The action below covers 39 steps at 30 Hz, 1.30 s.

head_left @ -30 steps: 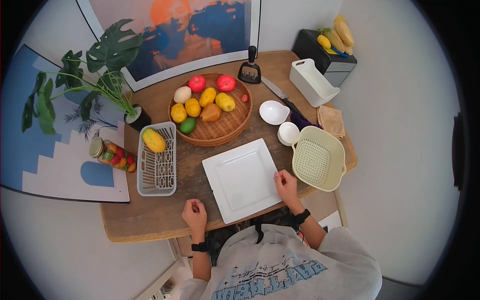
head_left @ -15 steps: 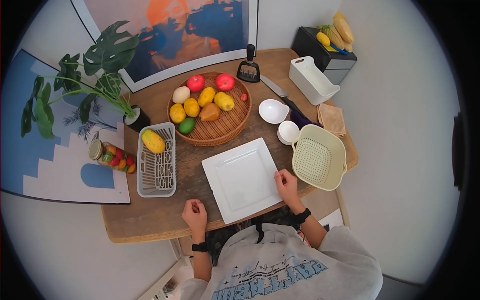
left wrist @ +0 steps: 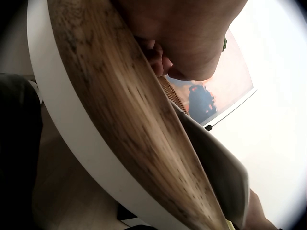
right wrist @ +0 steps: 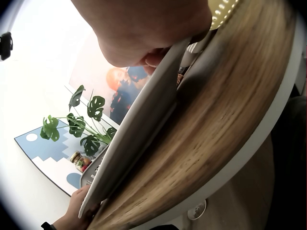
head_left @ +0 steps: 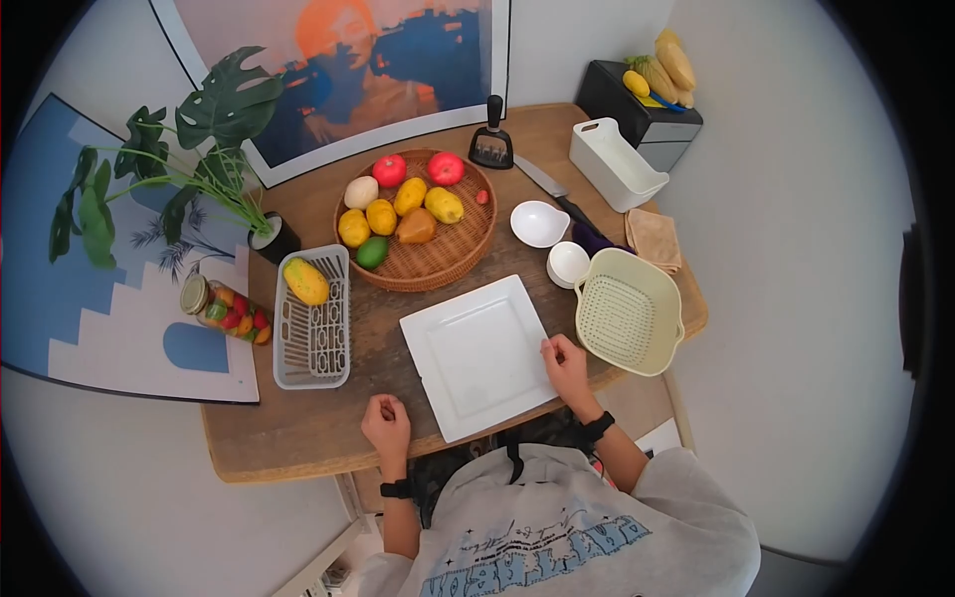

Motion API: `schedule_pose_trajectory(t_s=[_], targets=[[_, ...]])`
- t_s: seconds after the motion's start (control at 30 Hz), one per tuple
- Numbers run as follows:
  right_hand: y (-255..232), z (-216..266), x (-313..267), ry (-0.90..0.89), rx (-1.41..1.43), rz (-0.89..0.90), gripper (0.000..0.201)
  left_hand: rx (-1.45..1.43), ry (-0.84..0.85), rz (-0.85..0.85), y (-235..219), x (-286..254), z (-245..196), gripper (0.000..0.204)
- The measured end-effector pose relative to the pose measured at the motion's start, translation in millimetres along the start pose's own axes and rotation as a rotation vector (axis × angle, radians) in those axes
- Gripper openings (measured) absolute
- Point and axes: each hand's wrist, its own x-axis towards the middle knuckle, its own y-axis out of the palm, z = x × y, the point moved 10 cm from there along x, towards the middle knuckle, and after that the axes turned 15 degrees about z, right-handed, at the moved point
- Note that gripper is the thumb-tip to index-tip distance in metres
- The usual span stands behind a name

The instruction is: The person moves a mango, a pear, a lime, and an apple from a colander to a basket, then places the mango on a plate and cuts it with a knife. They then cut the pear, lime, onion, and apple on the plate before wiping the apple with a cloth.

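A square white plate [head_left: 477, 358] lies near the table's front edge. My right hand [head_left: 567, 370] rests at its right side, fingers loosely curled against the rim and gripping nothing visible. In the right wrist view that hand [right wrist: 148, 28] is above the plate's edge [right wrist: 136, 124], its fingertips partly hidden. To the left of the plate, my left hand [head_left: 386, 428] rests by the table edge, loosely curled and holding nothing. The left wrist view shows this hand [left wrist: 177, 38] over the wood [left wrist: 120, 105], most fingers out of sight.
Behind the plate, a round wicker basket [head_left: 428, 267] holds several fruits. A grey basket [head_left: 330, 370] with one yellow fruit [head_left: 305, 282] and a jar [head_left: 234, 316] are left. A green colander [head_left: 627, 313], white bowls [head_left: 539, 224] and a knife [head_left: 540, 176] are right.
The head view has shifted slightly, so the table's things appear a little displaced. Both hands keep their poses, and nothing has been picked up or let go.
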Motion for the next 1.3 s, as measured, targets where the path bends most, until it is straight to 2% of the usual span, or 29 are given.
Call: schedule_pose_trajectory(t_s=[0.33,0.43,0.53,0.63,0.7,0.77,0.83,0.93,1.07,1.1,1.17,1.2,1.23,1.3], targets=[[1.4,0.6,0.7,-0.002,-0.032,0.026,0.026,-0.010,0.012,-0.012,-0.8,-0.4,2.5,0.009],[9.0,7.3,1.7,0.039,-0.003,0.189,0.021,-0.023,0.007,-0.007,-0.1,-0.4,4.0,0.009],[12.5,46.4,-4.7,0.045,0.031,0.435,0.018,-0.031,0.005,-0.005,0.4,-1.1,4.2,0.008],[-18.1,81.8,5.3,0.029,-0.001,0.472,0.017,-0.029,-0.011,0.005,1.9,-0.9,8.0,0.008],[-55.1,123.5,28.2,-0.057,-0.154,0.402,0.017,-0.039,0.014,0.004,1.0,-1.6,5.6,0.012],[-94.9,126.0,61.5,-0.140,-0.228,0.267,0.018,-0.027,0.031,0.002,1.5,0.5,2.4,0.012],[-126.3,110.6,101.4,-0.111,-0.298,0.161,0.020,0.013,0.031,-0.006,-0.7,-0.2,1.4,0.010],[-148.9,55.5,167.7,-0.050,-0.594,0.183,0.022,-0.010,0.012,-0.010,-1.4,-0.6,0.1,0.009],[-150.4,-40.2,242.8,0.101,-0.762,0.271,0.033,0.008,0.033,-0.024,0.4,-8.7,1.4,0.010],[-135.8,-58.9,270.9,0.010,-0.889,0.359,0.036,0.042,0.064,-0.080,-5.7,-2.4,-1.7,0.009],[-129.6,-68.4,280.4,0.061,-0.845,0.386,0.037,0.044,0.049,-0.079,-5.6,-2.8,-0.6,0.008],[-126.3,-50.2,274.5,0.064,-0.825,0.371,0.036,0.043,0.041,-0.084,-6.0,-3.7,-0.4,0.008],[-125.0,-57.7,281.2,0.138,-0.889,0.377,0.038,0.042,0.034,-0.087,-6.3,-4.4,-0.2,0.008],[-121.4,-68.8,293.2,0.163,-0.946,0.375,0.051,0.036,0.005,-0.089,-8.4,-5.4,-0.1,0.008]])
